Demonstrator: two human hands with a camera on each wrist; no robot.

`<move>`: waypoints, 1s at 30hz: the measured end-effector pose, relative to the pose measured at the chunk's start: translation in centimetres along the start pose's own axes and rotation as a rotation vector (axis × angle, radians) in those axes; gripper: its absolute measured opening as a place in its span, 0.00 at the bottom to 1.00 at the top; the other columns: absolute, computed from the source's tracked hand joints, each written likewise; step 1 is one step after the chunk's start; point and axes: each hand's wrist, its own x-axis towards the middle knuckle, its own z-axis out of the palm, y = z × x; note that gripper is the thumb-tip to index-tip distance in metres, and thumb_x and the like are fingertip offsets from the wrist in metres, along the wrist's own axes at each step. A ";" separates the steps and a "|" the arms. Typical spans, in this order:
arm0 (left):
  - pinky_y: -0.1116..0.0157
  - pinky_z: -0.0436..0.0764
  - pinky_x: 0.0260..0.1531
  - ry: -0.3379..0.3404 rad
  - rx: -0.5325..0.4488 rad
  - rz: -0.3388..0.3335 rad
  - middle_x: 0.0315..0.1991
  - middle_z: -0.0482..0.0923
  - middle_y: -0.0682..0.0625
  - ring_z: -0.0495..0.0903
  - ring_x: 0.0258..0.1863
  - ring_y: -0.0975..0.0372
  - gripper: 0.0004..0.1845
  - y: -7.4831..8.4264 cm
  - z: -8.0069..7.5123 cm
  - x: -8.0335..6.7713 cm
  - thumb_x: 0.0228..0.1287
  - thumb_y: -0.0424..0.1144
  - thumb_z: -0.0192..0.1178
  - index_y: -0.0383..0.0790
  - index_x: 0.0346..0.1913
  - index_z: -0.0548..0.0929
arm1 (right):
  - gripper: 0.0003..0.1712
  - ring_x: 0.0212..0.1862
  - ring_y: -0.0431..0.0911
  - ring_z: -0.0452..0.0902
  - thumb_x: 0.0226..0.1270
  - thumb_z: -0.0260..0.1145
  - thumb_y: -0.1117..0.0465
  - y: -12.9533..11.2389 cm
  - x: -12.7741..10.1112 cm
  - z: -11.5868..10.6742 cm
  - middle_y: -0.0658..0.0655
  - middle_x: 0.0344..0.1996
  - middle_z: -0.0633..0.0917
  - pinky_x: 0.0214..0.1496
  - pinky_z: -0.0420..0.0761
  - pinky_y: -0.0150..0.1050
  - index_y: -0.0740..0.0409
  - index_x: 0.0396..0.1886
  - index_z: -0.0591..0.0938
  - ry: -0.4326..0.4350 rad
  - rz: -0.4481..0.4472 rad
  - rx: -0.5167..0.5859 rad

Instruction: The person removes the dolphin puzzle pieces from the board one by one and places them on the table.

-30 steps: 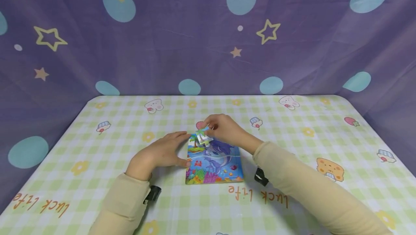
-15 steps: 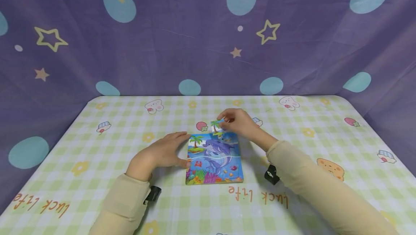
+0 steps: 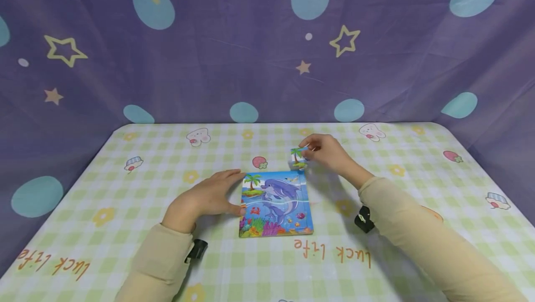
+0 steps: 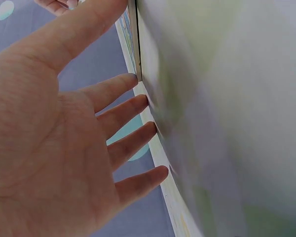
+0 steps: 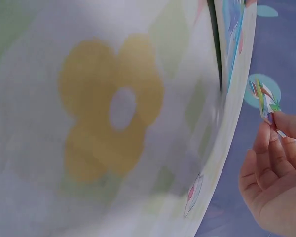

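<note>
A square dolphin jigsaw puzzle lies flat on the table, with a palm tree at its far left corner and coral along the near edge. My left hand rests along its left side, thumb and index fingertip at the edge. In the left wrist view the fingers are spread and nearly straight. Off the puzzle's far right corner, my right hand pinches a small puzzle piece printed with a palm tree. The right wrist view has this piece raised between thumb and fingertips.
A green-and-white checked cloth with printed flowers, cupcakes and lettering covers the table. Behind the far table edge hangs a purple curtain with stars and blue ovals. Each wrist carries a black strap piece.
My right hand has carried the palm tree piece from above the puzzle's far left corner rightward and away, past its far right corner. The left hand and the puzzle have stayed put.
</note>
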 end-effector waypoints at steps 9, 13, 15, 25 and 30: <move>0.39 0.57 0.69 -0.003 -0.012 0.001 0.77 0.52 0.43 0.51 0.75 0.44 0.50 0.1 -0.1 -0.1 0.55 0.52 0.74 0.42 0.77 0.61 | 0.10 0.34 0.47 0.78 0.66 0.66 0.67 1.3 0.1 -1.0 0.60 0.35 0.84 0.32 0.77 0.35 0.65 0.45 0.84 0.015 0.042 -0.005; 0.39 0.56 0.69 -0.003 -0.007 0.005 0.77 0.52 0.43 0.51 0.75 0.44 0.50 0.1 -0.1 -0.1 0.55 0.53 0.74 0.41 0.77 0.61 | 0.10 0.31 0.45 0.77 0.66 0.66 0.68 1.4 0.2 -1.1 0.60 0.34 0.84 0.30 0.76 0.34 0.65 0.46 0.84 0.011 0.074 0.007; 0.39 0.56 0.69 -0.003 -0.006 0.006 0.77 0.52 0.42 0.51 0.75 0.44 0.50 0.0 -0.1 -0.1 0.55 0.53 0.74 0.41 0.77 0.61 | 0.10 0.31 0.45 0.76 0.66 0.66 0.68 1.5 0.3 -1.2 0.60 0.35 0.84 0.29 0.75 0.34 0.65 0.46 0.84 0.011 0.087 0.007; 0.39 0.56 0.69 -0.004 -0.004 0.000 0.77 0.52 0.43 0.51 0.75 0.44 0.51 -0.1 -0.1 -0.1 0.54 0.54 0.74 0.42 0.77 0.60 | 0.11 0.32 0.51 0.82 0.67 0.66 0.67 1.9 1.3 -1.1 0.60 0.36 0.82 0.22 0.72 0.31 0.65 0.48 0.83 0.003 0.134 0.018; 0.40 0.56 0.69 -0.009 0.004 -0.003 0.78 0.51 0.43 0.50 0.75 0.44 0.51 -0.1 0.0 0.0 0.55 0.54 0.73 0.42 0.77 0.60 | 0.12 0.33 0.49 0.82 0.67 0.66 0.67 2.1 1.7 -1.0 0.60 0.36 0.83 0.22 0.71 0.30 0.66 0.48 0.83 -0.013 0.155 0.011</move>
